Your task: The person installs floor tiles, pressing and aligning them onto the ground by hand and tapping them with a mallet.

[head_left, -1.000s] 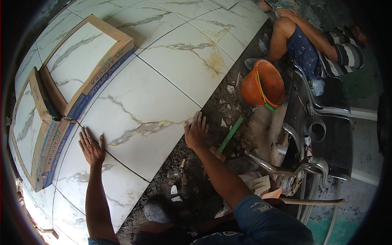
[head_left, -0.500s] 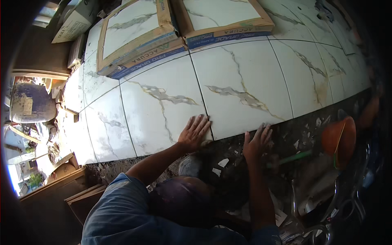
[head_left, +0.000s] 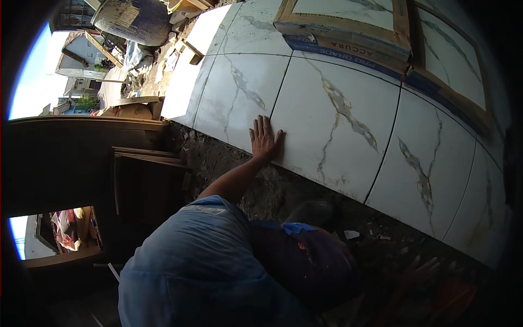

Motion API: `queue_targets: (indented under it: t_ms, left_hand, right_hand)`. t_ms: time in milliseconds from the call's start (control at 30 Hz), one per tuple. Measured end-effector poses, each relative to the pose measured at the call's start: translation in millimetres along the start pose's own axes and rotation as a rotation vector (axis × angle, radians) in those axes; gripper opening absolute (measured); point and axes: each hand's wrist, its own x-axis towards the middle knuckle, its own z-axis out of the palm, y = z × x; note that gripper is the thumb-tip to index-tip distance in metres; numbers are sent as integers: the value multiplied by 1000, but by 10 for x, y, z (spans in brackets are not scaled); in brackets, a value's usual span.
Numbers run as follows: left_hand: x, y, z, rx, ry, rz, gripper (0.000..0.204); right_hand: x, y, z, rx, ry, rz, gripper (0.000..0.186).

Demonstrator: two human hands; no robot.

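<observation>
My left hand (head_left: 264, 143) lies flat with its fingers spread, pressed on the near edge of the white marble-patterned floor tiles (head_left: 305, 131). It rests by the seam between two tiles, and nothing is in it. Grey and gold veins run across the glossy tile faces. In the dark lower right, my right hand (head_left: 417, 275) is dim, over the rubble just off the tile edge. Its fingers look stretched apart, and I see nothing held in them. Close beside it is an orange plastic container (head_left: 455, 297), barely lit.
Cardboard tile boxes (head_left: 348, 46) with marble-patterned tile in them stand on the laid tiles. Dark rough soil (head_left: 218, 155) with broken white chips borders the tile edge. Stacked boards (head_left: 150, 155) lean at the left. A dark drum (head_left: 136, 22) stands beyond, among debris.
The view has swung left. My left hand has moved left along the tile edge to another seam. My right hand has come off the tile edge and is now over the dark rubble.
</observation>
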Motion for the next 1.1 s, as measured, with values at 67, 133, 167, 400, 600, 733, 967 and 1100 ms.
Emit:
queue_targets:
  t_ms: [67, 133, 167, 400, 600, 733, 967, 1100]
  left_hand:
    - [130, -383, -91, 2, -4, -253, 87]
    - [187, -606, -116, -34, 14, -357, 87]
    - [211, -653, -112, -43, 38, -340, 87]
    - [173, -553, -86, 96, 1, -298, 86]
    - [102, -388, -15, 87, 13, -167, 84]
    - [239, -213, 5, 58, 10, -91, 80]
    - [717, 205, -68, 16, 122, 101, 78]
    - [763, 279, -139, 28, 85, 66, 78]
  right_hand:
    - [-32, 63, -18, -42, -14, -38, 64]
    - [-42, 74, -61, -31, -94, -55, 65]
    - [-38, 67, -89, -30, -94, -59, 65]
    - [66, -87, -227, -85, -227, -44, 66]
    - [159, -228, -193, -17, -237, -83, 67]
    - [272, -342, -112, 29, -293, 1, 66]
    - [669, -644, 144, 177, -260, 1, 65]
    - [980, -827, 338, 191, -208, -67, 66]
